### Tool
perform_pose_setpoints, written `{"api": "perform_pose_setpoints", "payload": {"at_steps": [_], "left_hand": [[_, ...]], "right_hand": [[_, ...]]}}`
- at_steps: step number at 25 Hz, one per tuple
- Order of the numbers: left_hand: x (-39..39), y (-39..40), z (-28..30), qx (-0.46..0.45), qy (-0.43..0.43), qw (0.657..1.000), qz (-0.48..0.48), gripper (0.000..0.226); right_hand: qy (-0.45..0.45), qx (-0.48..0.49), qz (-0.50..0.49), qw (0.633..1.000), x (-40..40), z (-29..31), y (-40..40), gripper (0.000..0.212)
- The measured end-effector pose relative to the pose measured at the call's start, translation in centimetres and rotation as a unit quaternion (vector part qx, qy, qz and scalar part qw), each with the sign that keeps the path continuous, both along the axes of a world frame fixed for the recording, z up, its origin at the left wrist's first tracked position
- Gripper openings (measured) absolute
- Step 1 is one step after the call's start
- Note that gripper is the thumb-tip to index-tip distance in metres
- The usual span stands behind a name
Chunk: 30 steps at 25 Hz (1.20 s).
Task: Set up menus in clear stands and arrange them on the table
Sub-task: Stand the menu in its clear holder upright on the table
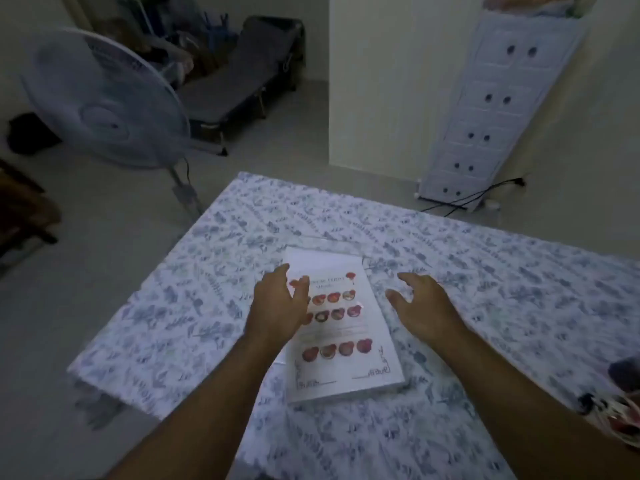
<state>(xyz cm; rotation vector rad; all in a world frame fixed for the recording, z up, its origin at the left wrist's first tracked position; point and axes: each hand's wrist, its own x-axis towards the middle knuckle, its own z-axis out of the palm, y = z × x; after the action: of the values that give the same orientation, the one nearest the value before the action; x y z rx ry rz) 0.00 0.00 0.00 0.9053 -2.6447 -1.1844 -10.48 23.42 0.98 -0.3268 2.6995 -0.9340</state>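
White menu sheets (341,327) lay between my hands. My left hand (277,306) was open on them, ready to grab; my right hand (420,303) hung open beside.

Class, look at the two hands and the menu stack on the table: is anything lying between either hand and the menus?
Nothing visible. The left hand is already over the menu stack, fingers spread. The right hand hovers just beside its right edge, with only bare floral tablecloth between them.

Menu (341,327) heading blurred; left hand (277,306) hides left edge.
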Motion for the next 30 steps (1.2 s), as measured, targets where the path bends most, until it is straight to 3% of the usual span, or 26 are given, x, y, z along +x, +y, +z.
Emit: {"api": "perform_pose_setpoints", "payload": {"at_steps": [4, 9, 12, 16, 24, 30], "left_hand": [[0.6, -2.1, -4.9, 0.101, -0.069, 0.988, 0.089, 0.052], [-0.4, -4.8, -9.3, 0.218, -0.107, 0.965, 0.102, 0.018], [-0.3, -5.3, -10.0, 0.254, -0.116, 0.954, 0.106, 0.031], [-0.7, -4.1, -8.3, 0.268, -0.089, 0.956, 0.076, 0.027], [-4.6, 8.3, 0.2, 0.268, 0.043, 0.959, -0.08, 0.018], [-6.8, 15.4, 0.3, 0.231, 0.118, 0.954, -0.153, 0.019]], "right_hand": [[-0.112, 0.023, -0.08, 0.99, -0.6, -5.0, -2.1, 0.05], [-0.133, 0.01, -0.152, 0.979, -0.8, -8.6, -3.9, 0.03], [-0.143, -0.021, -0.203, 0.968, -0.5, -8.7, -4.3, 0.028], [-0.158, -0.058, -0.233, 0.958, 0.0, -6.9, -2.3, 0.023], [-0.036, -0.171, -0.321, 0.931, 2.9, 0.2, 13.1, 0.014], [0.068, -0.245, -0.375, 0.891, 3.6, -0.8, 19.6, 0.013]]}}
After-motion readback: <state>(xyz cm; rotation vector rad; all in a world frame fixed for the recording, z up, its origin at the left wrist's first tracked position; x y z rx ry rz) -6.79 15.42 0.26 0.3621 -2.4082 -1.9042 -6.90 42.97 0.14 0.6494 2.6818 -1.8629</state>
